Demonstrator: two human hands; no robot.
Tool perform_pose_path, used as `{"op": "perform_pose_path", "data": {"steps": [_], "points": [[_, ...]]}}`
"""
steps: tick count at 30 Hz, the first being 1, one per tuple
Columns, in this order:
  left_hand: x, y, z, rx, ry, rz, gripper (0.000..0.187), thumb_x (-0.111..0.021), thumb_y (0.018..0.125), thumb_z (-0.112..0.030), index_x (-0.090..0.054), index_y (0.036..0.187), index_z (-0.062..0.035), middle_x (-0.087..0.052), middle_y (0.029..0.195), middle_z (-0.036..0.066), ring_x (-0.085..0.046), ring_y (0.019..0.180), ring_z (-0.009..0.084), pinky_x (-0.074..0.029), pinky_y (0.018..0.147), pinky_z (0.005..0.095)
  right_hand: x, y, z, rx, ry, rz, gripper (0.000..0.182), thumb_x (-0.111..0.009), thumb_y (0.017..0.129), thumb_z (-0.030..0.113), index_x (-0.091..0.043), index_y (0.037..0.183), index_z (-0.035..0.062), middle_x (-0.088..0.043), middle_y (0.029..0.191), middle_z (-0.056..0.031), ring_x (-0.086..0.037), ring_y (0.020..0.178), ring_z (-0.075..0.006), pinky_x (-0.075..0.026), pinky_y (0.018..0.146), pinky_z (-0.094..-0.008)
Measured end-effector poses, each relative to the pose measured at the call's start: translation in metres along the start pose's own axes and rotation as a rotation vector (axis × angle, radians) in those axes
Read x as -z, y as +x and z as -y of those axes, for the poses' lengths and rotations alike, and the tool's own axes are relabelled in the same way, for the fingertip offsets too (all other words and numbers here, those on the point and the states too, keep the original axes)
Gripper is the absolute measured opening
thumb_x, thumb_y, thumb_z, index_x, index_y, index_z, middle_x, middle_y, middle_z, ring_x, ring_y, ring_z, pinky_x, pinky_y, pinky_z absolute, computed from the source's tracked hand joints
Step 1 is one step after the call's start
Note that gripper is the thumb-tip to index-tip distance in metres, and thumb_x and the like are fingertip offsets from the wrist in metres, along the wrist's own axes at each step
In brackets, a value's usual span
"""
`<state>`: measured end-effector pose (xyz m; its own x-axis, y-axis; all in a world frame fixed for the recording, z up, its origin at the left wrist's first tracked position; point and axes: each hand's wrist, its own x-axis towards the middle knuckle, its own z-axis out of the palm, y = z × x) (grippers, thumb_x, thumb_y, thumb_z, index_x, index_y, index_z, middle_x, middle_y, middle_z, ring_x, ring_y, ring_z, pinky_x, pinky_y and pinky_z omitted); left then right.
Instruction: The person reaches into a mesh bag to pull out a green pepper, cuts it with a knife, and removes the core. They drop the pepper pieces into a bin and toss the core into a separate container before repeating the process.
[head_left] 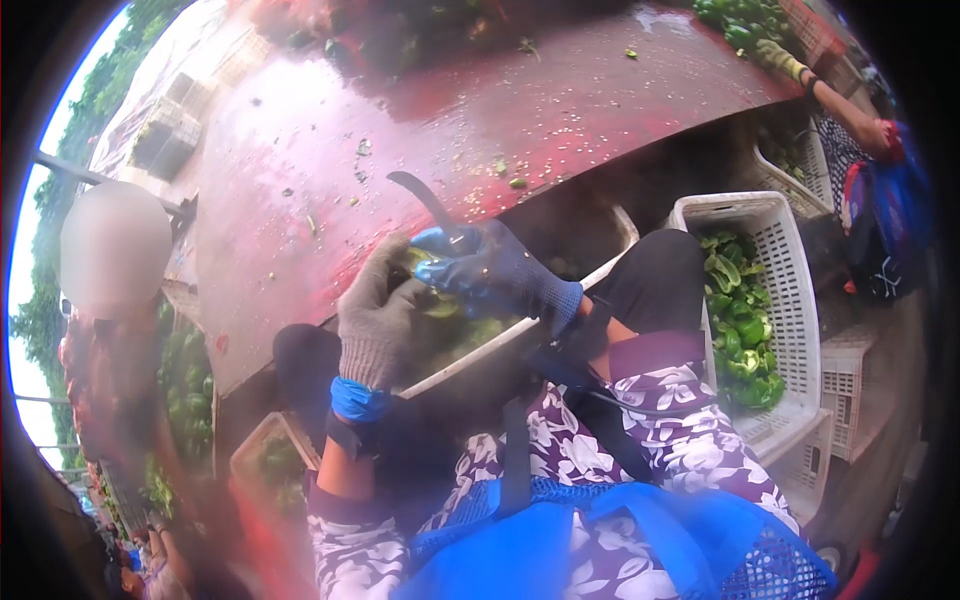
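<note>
Lap: blue apron (480,560), nearest the camera, over purple floral clothing.
Green pepper (440,302): between both hands, mostly hidden by the gloves.
Left hand (372,315): grey knit glove, fingers curled around the pepper.
Right hand (500,272): blue glove, clenched on a curved knife (428,200), fingertips at the pepper.
Below hands: crate (465,362), its green contents blurred.
Right side: white crate (790,300) holding cut peppers (745,335).
Beyond: red table (270,210), scattered seeds; co-worker's gloved hand (780,60) beside piled peppers (735,22).

Grey left glove (375,318), blue right glove (502,272) — purple floral sleeves (668,405).
</note>
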<state>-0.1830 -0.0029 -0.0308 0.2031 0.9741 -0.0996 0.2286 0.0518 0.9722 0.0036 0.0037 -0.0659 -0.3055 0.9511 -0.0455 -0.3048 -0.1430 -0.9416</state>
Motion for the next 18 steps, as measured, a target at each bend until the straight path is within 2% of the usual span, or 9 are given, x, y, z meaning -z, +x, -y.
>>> {"op": "perform_pose_path", "data": {"steps": [4, 7, 9, 10, 11, 14, 15, 16, 18], "points": [[0.045, -0.012, 0.007, -0.217, 0.087, -0.152, 0.038, -0.053, 0.097, 0.006, -0.058, 0.134, 0.0010, -0.067, 0.118, 0.012, -0.067, 0.104, 0.0176, -0.059, 0.087, 0.0290, -0.024, 0.004, 0.000, 0.020, 0.202, -0.028, 0.037, -0.078, 0.093, 0.026, -0.068, 0.120, 0.0036, -0.071, 0.090, -0.0018, -0.066, 0.069, -0.0076, -0.050, 0.053, -0.0258], [0.100, -0.050, -0.023, -0.176, 0.258, -0.436, 0.035, -0.053, 0.098, 0.003, -0.060, 0.132, 0.0002, -0.069, 0.108, 0.012, -0.070, 0.087, 0.0180, -0.060, 0.072, 0.0274, -0.023, 0.002, 0.016, -0.096, 0.275, -0.042, 0.031, -0.076, 0.094, 0.021, -0.068, 0.119, 0.0041, -0.072, 0.094, -0.0008, -0.070, 0.073, -0.0101, -0.051, 0.055, -0.0261], [0.126, -0.080, -0.054, -0.041, 0.274, -0.640, 0.033, -0.055, 0.096, 0.002, -0.065, 0.127, -0.0018, -0.070, 0.111, 0.012, -0.070, 0.091, 0.0196, -0.060, 0.080, 0.0298, -0.018, 0.004, 0.007, -0.043, 0.225, -0.079, 0.027, -0.075, 0.095, 0.019, -0.069, 0.117, 0.0041, -0.072, 0.094, -0.0014, -0.071, 0.074, -0.0118, -0.052, 0.054, -0.0261], [0.149, -0.092, -0.046, -0.057, 0.332, -0.701, 0.031, -0.056, 0.097, -0.001, -0.066, 0.127, -0.0021, -0.071, 0.110, 0.012, -0.071, 0.087, 0.0195, -0.061, 0.075, 0.0304, -0.011, 0.006, 0.002, -0.009, 0.201, -0.113, 0.026, -0.074, 0.095, 0.018, -0.070, 0.116, 0.0041, -0.072, 0.094, -0.0018, -0.072, 0.074, -0.0126, -0.052, 0.054, -0.0261], [0.183, -0.106, -0.030, -0.079, 0.389, -0.753, 0.029, -0.058, 0.098, -0.004, -0.066, 0.126, -0.0025, -0.071, 0.109, 0.012, -0.071, 0.083, 0.0193, -0.061, 0.071, 0.0310, -0.003, 0.006, -0.005, -0.029, 0.192, -0.075, 0.039, -0.073, 0.095, 0.028, -0.068, 0.125, 0.0028, -0.074, 0.109, -0.0074, -0.076, 0.083, -0.0208, -0.054, 0.054, -0.0243], [0.321, -0.159, 0.055, 0.141, 1.417, -0.475, 0.037, -0.071, 0.086, -0.018, -0.067, 0.120, -0.0025, -0.072, 0.108, 0.012, -0.069, 0.099, 0.0259, -0.055, 0.088, 0.0395, -0.002, -0.006, 0.010, -0.103, 0.144, -0.150, 0.035, -0.073, 0.094, 0.027, -0.069, 0.120, 0.0037, -0.074, 0.103, -0.0069, -0.075, 0.078, -0.0173, -0.055, 0.055, -0.0250], [0.337, -0.159, 0.068, 0.203, 1.659, -0.356, 0.040, -0.073, 0.081, -0.018, -0.068, 0.118, -0.0017, -0.072, 0.108, 0.013, -0.069, 0.100, 0.0285, -0.054, 0.090, 0.0388, 0.001, -0.005, 0.000, 0.020, 0.036, -0.138, 0.035, -0.073, 0.094, 0.027, -0.069, 0.120, 0.0032, -0.074, 0.102, -0.0074, -0.074, 0.077, -0.0156, -0.055, 0.055, -0.0252], [0.326, -0.136, 0.058, 0.198, 1.562, -0.389, 0.040, -0.073, 0.082, -0.017, -0.068, 0.117, -0.0012, -0.071, 0.110, 0.014, -0.068, 0.101, 0.0300, -0.053, 0.092, 0.0395, -0.001, -0.006, 0.001, 0.143, -0.070, -0.137, 0.034, -0.073, 0.094, 0.026, -0.069, 0.119, 0.0027, -0.074, 0.101, -0.0079, -0.073, 0.076, -0.0139, -0.055, 0.055, -0.0254], [0.300, -0.107, 0.049, 0.206, 1.353, -0.453, 0.038, -0.072, 0.082, -0.016, -0.068, 0.117, 0.0000, -0.070, 0.112, 0.016, -0.068, 0.104, 0.0329, -0.052, 0.095, 0.0409, 0.000, -0.012, 0.016, -0.145, 0.130, -0.130, 0.037, -0.072, 0.094, 0.026, -0.067, 0.121, 0.0009, -0.073, 0.102, -0.0086, -0.073, 0.077, -0.0138, -0.055, 0.055, -0.0251]]}}
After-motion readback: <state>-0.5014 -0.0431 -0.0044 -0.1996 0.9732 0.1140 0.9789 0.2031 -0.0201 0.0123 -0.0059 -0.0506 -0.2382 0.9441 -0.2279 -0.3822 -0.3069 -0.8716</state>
